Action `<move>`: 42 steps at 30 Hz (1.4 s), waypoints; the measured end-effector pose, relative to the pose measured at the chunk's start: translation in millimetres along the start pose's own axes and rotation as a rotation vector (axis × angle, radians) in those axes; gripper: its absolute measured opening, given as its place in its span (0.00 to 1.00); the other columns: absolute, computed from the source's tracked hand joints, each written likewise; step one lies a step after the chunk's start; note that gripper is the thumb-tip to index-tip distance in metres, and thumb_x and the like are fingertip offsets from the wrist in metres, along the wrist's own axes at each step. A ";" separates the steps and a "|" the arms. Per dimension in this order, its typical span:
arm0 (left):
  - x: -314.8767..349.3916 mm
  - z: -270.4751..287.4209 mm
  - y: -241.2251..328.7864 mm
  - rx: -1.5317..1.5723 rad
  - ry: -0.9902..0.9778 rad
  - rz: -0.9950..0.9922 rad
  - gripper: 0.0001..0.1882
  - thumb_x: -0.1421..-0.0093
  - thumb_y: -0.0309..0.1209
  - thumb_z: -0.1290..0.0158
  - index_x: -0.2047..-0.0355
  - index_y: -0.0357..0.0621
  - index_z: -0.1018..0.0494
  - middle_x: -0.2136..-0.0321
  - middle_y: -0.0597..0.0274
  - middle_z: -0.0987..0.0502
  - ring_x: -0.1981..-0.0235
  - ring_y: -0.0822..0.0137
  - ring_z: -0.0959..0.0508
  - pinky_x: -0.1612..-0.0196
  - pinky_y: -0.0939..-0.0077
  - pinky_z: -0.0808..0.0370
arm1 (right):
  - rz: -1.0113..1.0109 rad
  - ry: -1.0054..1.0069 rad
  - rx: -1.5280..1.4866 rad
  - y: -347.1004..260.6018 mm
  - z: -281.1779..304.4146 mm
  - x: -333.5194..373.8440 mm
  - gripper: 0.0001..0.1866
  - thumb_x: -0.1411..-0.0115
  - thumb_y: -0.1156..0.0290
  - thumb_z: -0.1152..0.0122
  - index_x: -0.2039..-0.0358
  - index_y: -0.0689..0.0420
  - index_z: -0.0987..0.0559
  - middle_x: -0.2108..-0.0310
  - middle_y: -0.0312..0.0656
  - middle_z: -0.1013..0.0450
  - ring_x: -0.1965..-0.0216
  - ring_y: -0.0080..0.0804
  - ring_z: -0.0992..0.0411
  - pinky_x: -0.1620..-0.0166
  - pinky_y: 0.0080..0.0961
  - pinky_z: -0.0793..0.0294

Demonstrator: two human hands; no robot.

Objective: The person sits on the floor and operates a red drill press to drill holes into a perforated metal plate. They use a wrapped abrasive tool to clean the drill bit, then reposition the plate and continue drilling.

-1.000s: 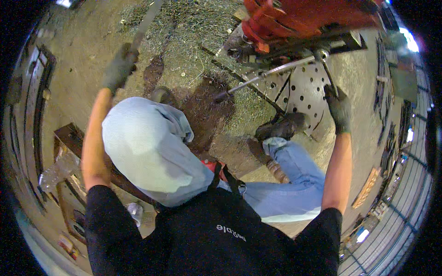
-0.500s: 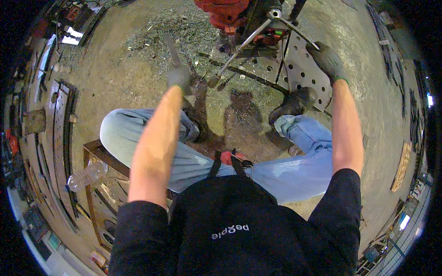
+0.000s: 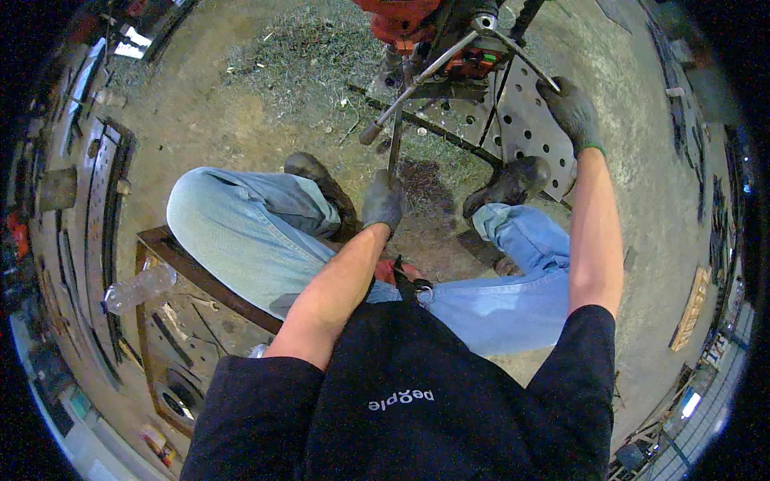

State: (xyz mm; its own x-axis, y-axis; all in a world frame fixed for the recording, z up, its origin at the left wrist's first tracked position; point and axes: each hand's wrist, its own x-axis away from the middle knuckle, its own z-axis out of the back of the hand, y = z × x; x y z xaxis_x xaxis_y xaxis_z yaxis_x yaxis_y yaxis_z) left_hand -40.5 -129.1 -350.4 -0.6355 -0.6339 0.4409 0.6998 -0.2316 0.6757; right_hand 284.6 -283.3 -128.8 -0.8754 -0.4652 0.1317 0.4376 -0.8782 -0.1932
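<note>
My left hand, in a grey glove, is closed round the lower end of a narrow flat metal bar. The bar points away from me, its far end near the red drilling machine. My right hand, gloved too, is wrapped round the end of one arm of the machine's feed lever. Another lever arm slants down to the left from the hub, close to the bar. Beneath the right hand lies a grey steel plate with rows of round holes.
Metal shavings cover the floor left of the machine. My boots stand on either side of the work. A plastic bottle lies by a rusty steel frame at left. Long metal pieces lie farther left, a wooden piece at right.
My left hand has swung right and nearer to me with the flat bar, which now points up at the machine. My right hand stays on the lever arm. The view has shifted slightly.
</note>
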 end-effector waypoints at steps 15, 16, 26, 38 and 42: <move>-101.1 -52.3 -26.2 0.120 0.163 0.064 0.20 0.34 0.45 0.54 0.50 0.49 0.26 0.61 0.41 0.19 0.57 0.39 0.20 0.56 0.47 0.25 | -0.064 0.051 0.108 -8.0 -3.1 -3.6 0.34 0.38 0.39 0.47 0.43 0.54 0.24 0.53 0.54 0.22 0.49 0.51 0.24 0.47 0.41 0.29; -108.7 -49.1 -23.3 0.111 0.128 0.115 0.19 0.34 0.45 0.54 0.51 0.49 0.24 0.62 0.41 0.19 0.57 0.39 0.20 0.57 0.47 0.25 | -0.082 0.030 0.112 -6.9 -2.3 -2.6 0.35 0.38 0.39 0.47 0.43 0.53 0.25 0.53 0.54 0.22 0.48 0.51 0.24 0.47 0.41 0.29; -177.1 69.4 -4.0 0.252 0.418 0.327 0.20 0.39 0.39 0.52 0.52 0.39 0.26 0.56 0.37 0.20 0.52 0.40 0.20 0.51 0.50 0.25 | -0.068 0.053 0.056 0.6 -8.3 -2.6 0.25 0.37 0.43 0.49 0.55 0.49 0.18 0.55 0.52 0.21 0.53 0.56 0.24 0.51 0.46 0.26; -93.9 23.8 12.6 0.423 0.106 0.132 0.28 0.40 0.54 0.47 0.53 0.40 0.28 0.62 0.39 0.19 0.57 0.41 0.19 0.56 0.50 0.25 | -0.165 0.006 0.035 1.9 -5.9 11.2 0.38 0.40 0.39 0.45 0.42 0.58 0.25 0.49 0.59 0.25 0.45 0.54 0.26 0.44 0.40 0.30; -167.3 -18.8 -53.6 0.224 0.032 0.043 0.30 0.41 0.56 0.45 0.55 0.40 0.26 0.64 0.41 0.19 0.60 0.44 0.18 0.59 0.50 0.25 | -0.108 0.074 0.061 -10.7 -10.9 -5.0 0.35 0.40 0.40 0.45 0.45 0.56 0.23 0.51 0.58 0.23 0.48 0.53 0.25 0.46 0.41 0.29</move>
State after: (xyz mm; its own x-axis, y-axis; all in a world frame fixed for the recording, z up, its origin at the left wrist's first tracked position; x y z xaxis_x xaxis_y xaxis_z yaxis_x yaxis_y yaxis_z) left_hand 34.4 -24.6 -471.5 -0.5932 -0.6636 0.4558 0.6342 -0.0364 0.7723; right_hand 282.0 -270.3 -138.0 -0.9298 -0.3602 0.0763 0.3498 -0.9288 -0.1219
